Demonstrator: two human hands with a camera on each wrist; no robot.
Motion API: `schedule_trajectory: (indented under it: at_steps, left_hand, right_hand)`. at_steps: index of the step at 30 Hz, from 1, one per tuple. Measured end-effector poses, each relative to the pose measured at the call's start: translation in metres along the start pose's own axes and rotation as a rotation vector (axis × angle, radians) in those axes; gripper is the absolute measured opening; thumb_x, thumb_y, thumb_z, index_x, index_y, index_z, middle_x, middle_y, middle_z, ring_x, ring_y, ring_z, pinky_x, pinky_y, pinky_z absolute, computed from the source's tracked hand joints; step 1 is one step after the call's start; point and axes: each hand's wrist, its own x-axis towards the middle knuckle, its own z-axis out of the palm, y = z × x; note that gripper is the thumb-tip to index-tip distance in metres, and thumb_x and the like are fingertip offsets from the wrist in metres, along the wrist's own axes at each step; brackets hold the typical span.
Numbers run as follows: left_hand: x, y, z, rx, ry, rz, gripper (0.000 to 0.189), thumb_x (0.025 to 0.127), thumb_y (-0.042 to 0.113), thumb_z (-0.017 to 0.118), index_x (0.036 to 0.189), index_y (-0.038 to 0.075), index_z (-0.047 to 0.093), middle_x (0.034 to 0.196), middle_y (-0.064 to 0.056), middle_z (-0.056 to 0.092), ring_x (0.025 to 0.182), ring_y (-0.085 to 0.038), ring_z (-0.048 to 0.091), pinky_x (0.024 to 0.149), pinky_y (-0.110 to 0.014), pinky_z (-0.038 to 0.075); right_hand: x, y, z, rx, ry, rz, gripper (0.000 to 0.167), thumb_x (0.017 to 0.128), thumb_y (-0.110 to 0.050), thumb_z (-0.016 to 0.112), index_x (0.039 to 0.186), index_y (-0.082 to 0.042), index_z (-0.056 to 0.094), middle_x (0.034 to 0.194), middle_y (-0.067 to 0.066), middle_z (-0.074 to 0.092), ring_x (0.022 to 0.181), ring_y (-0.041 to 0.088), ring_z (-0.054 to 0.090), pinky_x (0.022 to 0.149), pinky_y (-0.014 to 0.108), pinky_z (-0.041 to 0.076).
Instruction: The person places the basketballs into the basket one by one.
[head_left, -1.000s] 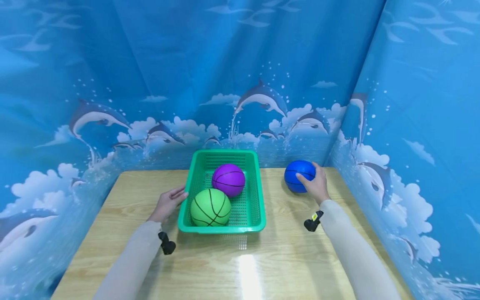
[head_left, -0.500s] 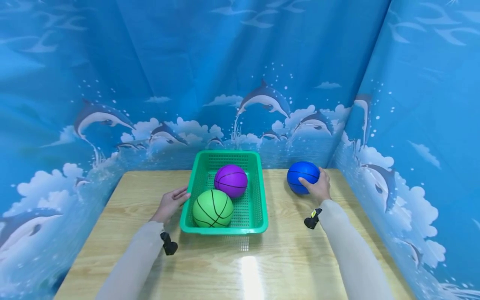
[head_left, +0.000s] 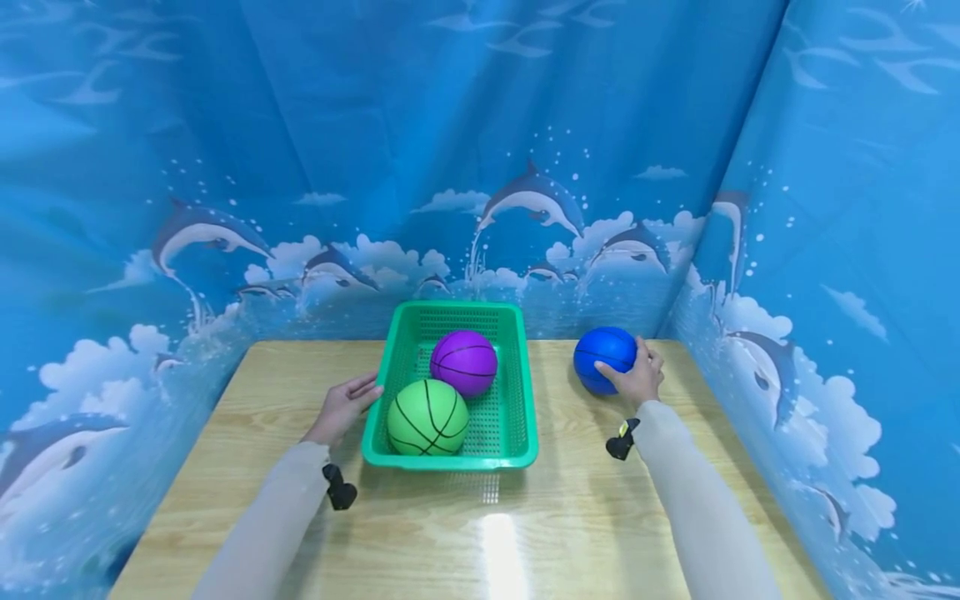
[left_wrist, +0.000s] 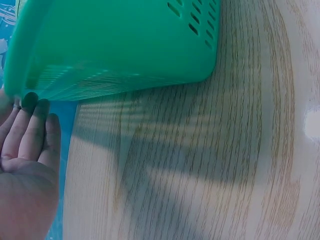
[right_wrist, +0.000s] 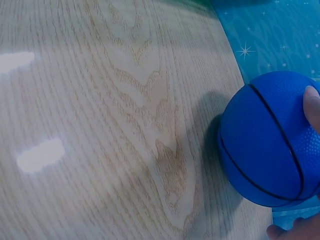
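Right hand (head_left: pixel 637 375) grasping blue ball (head_left: pixel 598 350), thumb and fingers on opposite sides, right of green basket (head_left: pixel 491 462) standing on table (head_left: pixel 585 500) — even squeeze probably serving best against rolling. Left hand (head_left: pixel 341 408) resting unclenched, fingers touching basket's left side — seemingly steadying it.
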Motion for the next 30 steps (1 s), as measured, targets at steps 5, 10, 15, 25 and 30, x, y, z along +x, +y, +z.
schedule_trajectory:
  at_steps: [5,10,15,25,30]
  left_hand:
    - [0.0,0.0,0.0,-0.003,-0.001,-0.002,0.057,0.095,0.03,0.061,0.145,0.01,0.041,0.143,-0.014,0.046,0.131,-0.029,0.046,0.106,-0.038,0.043]
    - [0.0,0.002,0.001,-0.006,0.004,-0.003,0.057,0.095,0.029,0.061,0.145,0.009,0.042,0.143,-0.015,0.047,0.131,-0.029,0.046,0.105,-0.037,0.043]
    - [-0.001,0.001,0.001,-0.009,-0.009,0.008,0.058,0.096,0.03,0.06,0.146,0.009,0.04,0.144,-0.015,0.045,0.132,-0.029,0.045,0.105,-0.036,0.043]
    - [-0.003,0.002,0.001,-0.002,-0.014,0.007,0.058,0.096,0.031,0.059,0.147,0.009,0.039,0.145,-0.015,0.044,0.132,-0.029,0.044,0.105,-0.037,0.044]
    - [-0.003,0.003,0.0,0.005,-0.012,0.003,0.058,0.096,0.03,0.059,0.147,0.009,0.039,0.145,-0.015,0.044,0.132,-0.029,0.044,0.106,-0.038,0.043]
  right_hand:
    - [0.0,0.001,0.003,0.014,0.028,0.006,0.101,0.081,-0.041,0.075,0.152,-0.008,0.012,0.153,0.025,0.003,0.134,0.054,0.013,0.105,0.07,0.025]
    - [0.001,0.002,0.006,0.034,-0.014,0.022,0.106,0.082,-0.041,0.074,0.154,-0.011,0.001,0.155,0.023,-0.005,0.136,0.054,0.014,0.106,0.07,0.026]
    - [-0.001,0.001,0.009,0.026,-0.065,0.014,0.115,0.082,-0.04,0.074,0.153,-0.013,-0.012,0.156,0.024,-0.011,0.137,0.056,0.01,0.108,0.07,0.023]
    - [-0.004,0.007,0.017,0.137,0.026,0.01,0.11,0.078,-0.033,0.08,0.154,-0.015,0.002,0.154,0.024,0.003,0.137,0.051,0.019,0.11,0.065,0.024]
    - [-0.006,0.0,0.016,0.179,0.051,-0.012,0.112,0.076,-0.039,0.081,0.154,-0.016,0.004,0.154,0.022,0.008,0.138,0.047,0.021,0.11,0.064,0.026]
